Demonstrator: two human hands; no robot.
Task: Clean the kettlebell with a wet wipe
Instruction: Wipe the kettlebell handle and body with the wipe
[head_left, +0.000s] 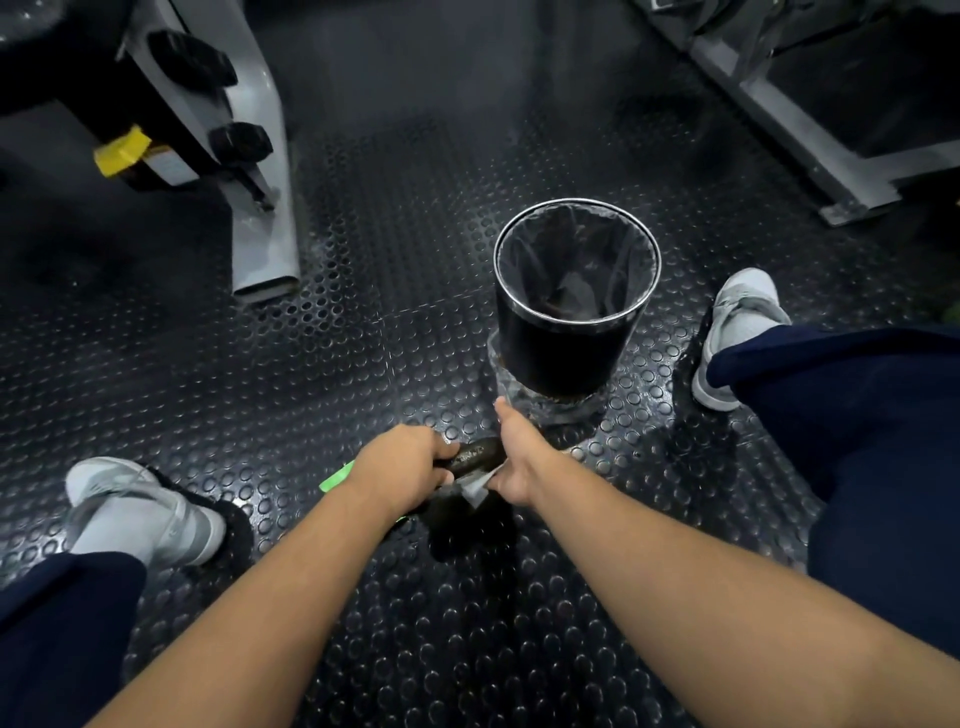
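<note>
A dark kettlebell (475, 454) stands on the studded rubber floor between my feet; only its handle and part of its body show. My left hand (402, 467) is closed around the left end of the handle. My right hand (514, 457) presses a white wet wipe (477, 487) against the right side of the handle, thumb pointing forward. A bright green strip (336, 477) shows just left of my left wrist, mostly hidden by the arm.
A black bin (566, 332) with a clear liner stands just beyond the kettlebell, some crumpled paper inside. My grey shoes (150, 514) (737, 332) flank the spot. Grey gym machine frames (260, 208) (810, 150) stand at far left and far right.
</note>
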